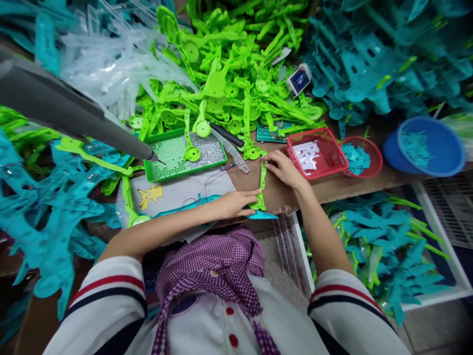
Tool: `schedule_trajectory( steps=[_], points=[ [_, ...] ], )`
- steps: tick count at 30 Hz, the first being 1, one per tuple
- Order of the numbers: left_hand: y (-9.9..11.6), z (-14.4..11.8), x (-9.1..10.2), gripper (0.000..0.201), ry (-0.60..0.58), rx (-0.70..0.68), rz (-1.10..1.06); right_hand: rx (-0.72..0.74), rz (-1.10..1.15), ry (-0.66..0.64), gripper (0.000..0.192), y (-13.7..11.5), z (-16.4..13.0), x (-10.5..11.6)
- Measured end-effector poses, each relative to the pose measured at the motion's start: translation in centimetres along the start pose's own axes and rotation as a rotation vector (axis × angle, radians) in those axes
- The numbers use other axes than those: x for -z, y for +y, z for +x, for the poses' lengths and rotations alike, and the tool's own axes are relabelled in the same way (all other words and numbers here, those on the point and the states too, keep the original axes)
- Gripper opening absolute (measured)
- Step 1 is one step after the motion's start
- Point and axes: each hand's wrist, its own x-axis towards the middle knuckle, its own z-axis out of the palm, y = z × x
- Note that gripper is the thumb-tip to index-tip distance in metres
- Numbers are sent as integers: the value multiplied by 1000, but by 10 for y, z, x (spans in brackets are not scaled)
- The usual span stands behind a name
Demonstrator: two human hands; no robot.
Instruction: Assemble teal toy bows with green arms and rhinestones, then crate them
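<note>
My left hand [239, 203] is closed on the lower end of a narrow green plastic piece [262, 185] at the table's front edge. Beneath those fingers lies a long teal plastic piece [264, 215], partly covered by my forearm. At the green piece's upper end, my right hand [284, 167] pinches it with thumb and fingertips, close to a thin wire [236, 164]. Left of the hands is a grey mat [177, 187] with a yellow cartoon figure. A green perforated tray [166, 158] of small silvery parts stands behind the mat.
A grey power screwdriver [81, 111] hangs at the left, its tip over the tray. Piled green pieces [221, 84] fill the back, with teal ones [369, 64] at the right. A red basket [328, 148], a red bowl [375, 158] and a blue basin [432, 167] stand right.
</note>
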Motion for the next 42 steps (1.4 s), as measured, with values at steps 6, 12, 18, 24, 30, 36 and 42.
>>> schedule_trajectory(
  steps=[6,12,18,24,30,36,42],
  points=[
    [4,8,16,31,121,29,153,-4,-21,-6,16,0,0,-2],
    [5,65,41,39,412,330,345,11,-23,-2,12,1,2,-3],
    [7,83,25,20,459,360,43,25,34,21,12,3,3,-5],
    [6,86,-11,16,495,290,15,-11,46,35,18,8,4,-6],
    [0,82,-14,22,344,194,196,-19,67,22,18,8,5,-6],
    [2,76,-11,23,251,218,281,-23,75,19,18,7,6,-4],
    [12,71,-9,25,249,255,371,-29,87,32,19,6,5,-5]
  ],
)
